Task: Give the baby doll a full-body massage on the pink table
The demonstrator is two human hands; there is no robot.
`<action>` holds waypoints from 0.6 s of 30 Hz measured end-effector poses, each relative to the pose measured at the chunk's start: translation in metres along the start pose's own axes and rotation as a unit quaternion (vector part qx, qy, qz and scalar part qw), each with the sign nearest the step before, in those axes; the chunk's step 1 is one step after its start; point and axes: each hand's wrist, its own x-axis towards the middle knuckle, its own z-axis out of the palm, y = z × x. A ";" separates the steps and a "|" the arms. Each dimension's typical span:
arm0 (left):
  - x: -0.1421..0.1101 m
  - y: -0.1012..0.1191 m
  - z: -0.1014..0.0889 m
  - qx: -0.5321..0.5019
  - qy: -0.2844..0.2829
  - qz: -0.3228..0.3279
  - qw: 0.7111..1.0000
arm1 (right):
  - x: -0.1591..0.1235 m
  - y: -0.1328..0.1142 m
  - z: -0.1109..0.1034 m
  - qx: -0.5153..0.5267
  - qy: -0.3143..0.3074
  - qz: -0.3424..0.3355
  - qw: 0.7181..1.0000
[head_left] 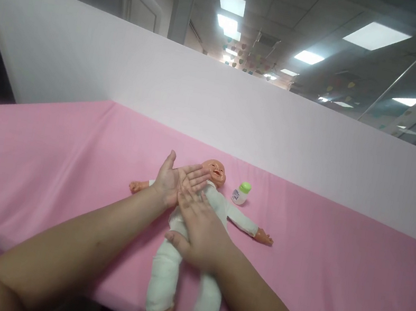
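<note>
A baby doll [168, 282] in a white suit lies on its back, arms spread, its head at the far end. Over its chest, my left hand [176, 181] is turned palm up with the fingers stretched out and the thumb raised. My right hand [205, 230] is palm down, its fingertips resting on the left palm and fingers. Both hands are open and hold nothing that I can see. They hide much of the doll's torso. Beside the doll's head stands a small clear bottle [240, 195] with a green cap and a printed label.
Pink sheeting [318, 261] covers the padded table and shows a few creases. A white low wall [239, 113] runs along the back edge, with glass [311, 50] above it reflecting ceiling lights. A door [146, 5] shows behind at the upper left.
</note>
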 end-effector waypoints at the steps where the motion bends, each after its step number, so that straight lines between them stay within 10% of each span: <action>1: 0.001 0.001 -0.002 -0.004 -0.004 0.000 1.000 | -0.001 -0.003 -0.001 0.003 -0.002 -0.010 1.000; 8: 0.001 -0.013 -0.002 -0.012 -0.070 -0.037 0.997 | -0.001 -0.015 0.004 -0.002 0.033 -0.050 0.998; 18: -0.013 -0.024 0.018 0.044 -0.020 -0.060 0.997 | 0.009 -0.001 0.011 -0.023 0.049 0.098 0.994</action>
